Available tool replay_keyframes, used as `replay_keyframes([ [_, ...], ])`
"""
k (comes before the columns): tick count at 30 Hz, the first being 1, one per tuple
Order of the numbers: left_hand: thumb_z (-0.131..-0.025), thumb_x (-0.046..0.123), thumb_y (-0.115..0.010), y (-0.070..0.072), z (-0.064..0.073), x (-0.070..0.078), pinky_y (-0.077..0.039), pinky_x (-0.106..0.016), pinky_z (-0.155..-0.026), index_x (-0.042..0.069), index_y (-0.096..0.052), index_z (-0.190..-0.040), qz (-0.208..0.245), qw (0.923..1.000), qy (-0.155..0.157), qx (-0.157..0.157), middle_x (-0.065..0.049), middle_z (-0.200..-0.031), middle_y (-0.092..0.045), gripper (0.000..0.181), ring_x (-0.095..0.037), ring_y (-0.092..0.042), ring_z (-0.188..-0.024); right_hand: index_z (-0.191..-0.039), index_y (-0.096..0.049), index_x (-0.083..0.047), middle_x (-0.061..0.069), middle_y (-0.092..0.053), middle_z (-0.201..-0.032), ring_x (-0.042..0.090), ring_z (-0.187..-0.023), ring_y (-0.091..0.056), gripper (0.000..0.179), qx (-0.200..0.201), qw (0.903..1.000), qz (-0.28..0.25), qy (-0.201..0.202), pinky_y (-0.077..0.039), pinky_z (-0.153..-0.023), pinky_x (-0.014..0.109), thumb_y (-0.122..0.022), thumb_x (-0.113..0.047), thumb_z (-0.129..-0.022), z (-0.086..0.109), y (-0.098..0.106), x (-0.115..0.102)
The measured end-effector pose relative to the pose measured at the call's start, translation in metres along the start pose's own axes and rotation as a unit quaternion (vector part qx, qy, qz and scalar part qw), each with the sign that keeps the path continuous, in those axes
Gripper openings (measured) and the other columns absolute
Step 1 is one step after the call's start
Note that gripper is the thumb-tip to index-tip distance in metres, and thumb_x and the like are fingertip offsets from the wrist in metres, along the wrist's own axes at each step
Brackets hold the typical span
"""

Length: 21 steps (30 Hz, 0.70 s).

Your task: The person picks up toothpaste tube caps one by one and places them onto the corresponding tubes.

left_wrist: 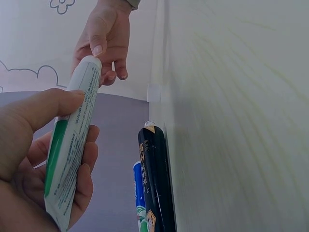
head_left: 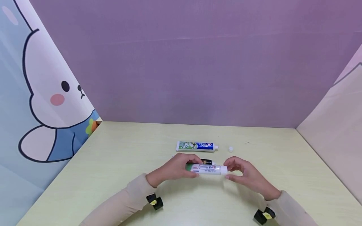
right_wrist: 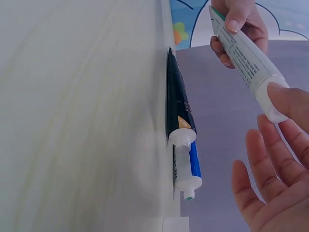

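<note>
My left hand (head_left: 181,166) grips a white toothpaste tube (head_left: 207,169) with a green tail end, thumb on one face and fingers on the other. The tube is held off the table, its white cap (right_wrist: 270,99) pointing right. At that cap, my right hand (head_left: 247,175) pinches with thumb and index finger; the other fingers spread loosely in the right wrist view. Just behind the held tube lies a black toothpaste tube (left_wrist: 157,179), partly hidden by it and the left hand in the head view. Its nozzle (right_wrist: 183,149) is uncapped.
A blue and green toothpaste tube (head_left: 195,146) lies farther back, its nozzle bare and facing right. To its right sits a small white cap (head_left: 230,149). A purple panel (head_left: 198,78) stands behind the pale table (head_left: 135,138), with printed panels at both sides.
</note>
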<state>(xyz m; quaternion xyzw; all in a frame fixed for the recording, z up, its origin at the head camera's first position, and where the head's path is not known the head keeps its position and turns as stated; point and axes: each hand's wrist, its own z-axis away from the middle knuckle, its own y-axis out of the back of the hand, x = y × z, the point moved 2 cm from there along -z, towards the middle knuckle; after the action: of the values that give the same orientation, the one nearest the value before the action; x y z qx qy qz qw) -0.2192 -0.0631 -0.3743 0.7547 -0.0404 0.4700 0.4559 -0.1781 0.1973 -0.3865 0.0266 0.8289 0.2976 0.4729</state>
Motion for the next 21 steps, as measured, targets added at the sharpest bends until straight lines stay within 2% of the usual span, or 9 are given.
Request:
replay_keyframes([
  [5, -0.077, 0.011, -0.078, 0.0006, 0.0007, 0.0012, -0.047, -0.020, -0.074, 0.014, -0.066, -0.109, 0.000, 1.0000, -0.002, 0.000, 0.004, -0.100, -0.068, 0.034, -0.003, -0.056, -0.083, -0.103, -0.061, -0.006, 0.001, -0.065, -0.092, 0.009, -0.083, -0.061, 0.022, -0.009, 0.9996, 0.002, -0.028, -0.051, -0.076, 0.028, -0.070, -0.005, -0.083, 0.0009, 0.0000, -0.0021],
  [10, -0.077, 0.011, -0.078, 0.0006, 0.0014, 0.0018, -0.047, -0.020, -0.073, 0.014, -0.066, -0.109, 0.003, 1.0000, -0.002, -0.002, 0.004, -0.100, -0.068, 0.034, -0.003, -0.056, -0.082, -0.099, -0.063, -0.004, 0.004, -0.066, -0.093, 0.008, -0.082, -0.060, 0.010, -0.029, 0.9975, -0.004, -0.064, -0.049, -0.074, 0.026, -0.063, -0.007, -0.089, 0.0017, 0.0002, -0.0044],
  [16, -0.077, 0.011, -0.078, 0.0007, 0.0026, 0.0029, -0.047, -0.019, -0.074, 0.014, -0.066, -0.109, 0.004, 1.0000, 0.001, -0.004, 0.004, -0.101, -0.068, 0.034, -0.003, -0.056, -0.083, -0.096, -0.065, -0.004, 0.003, -0.066, -0.093, 0.008, -0.080, -0.058, 0.010, -0.041, 0.9926, -0.010, -0.114, -0.047, -0.072, 0.025, -0.061, -0.012, -0.091, 0.0026, 0.0013, -0.0063],
  [19, -0.077, 0.011, -0.077, 0.0010, 0.0027, 0.0027, -0.047, -0.019, -0.074, 0.014, -0.066, -0.109, 0.006, 1.0000, -0.002, -0.004, 0.003, -0.102, -0.068, 0.035, -0.003, -0.056, -0.083, -0.096, -0.065, -0.005, 0.003, -0.066, -0.093, 0.007, -0.080, -0.058, 0.010, -0.040, 0.9926, -0.011, -0.114, -0.046, -0.072, 0.025, -0.061, -0.013, -0.091, 0.0027, 0.0005, -0.0058],
  [21, -0.077, 0.011, -0.077, 0.0014, 0.0028, 0.0025, -0.047, -0.019, -0.074, 0.014, -0.066, -0.110, 0.006, 1.0000, -0.005, -0.003, 0.003, -0.102, -0.068, 0.035, -0.003, -0.056, -0.083, -0.098, -0.065, -0.005, 0.003, -0.066, -0.093, 0.008, -0.080, -0.059, 0.010, -0.033, 0.9944, -0.012, -0.100, -0.047, -0.072, 0.025, -0.063, -0.011, -0.090, 0.0024, -0.0003, -0.0050],
])
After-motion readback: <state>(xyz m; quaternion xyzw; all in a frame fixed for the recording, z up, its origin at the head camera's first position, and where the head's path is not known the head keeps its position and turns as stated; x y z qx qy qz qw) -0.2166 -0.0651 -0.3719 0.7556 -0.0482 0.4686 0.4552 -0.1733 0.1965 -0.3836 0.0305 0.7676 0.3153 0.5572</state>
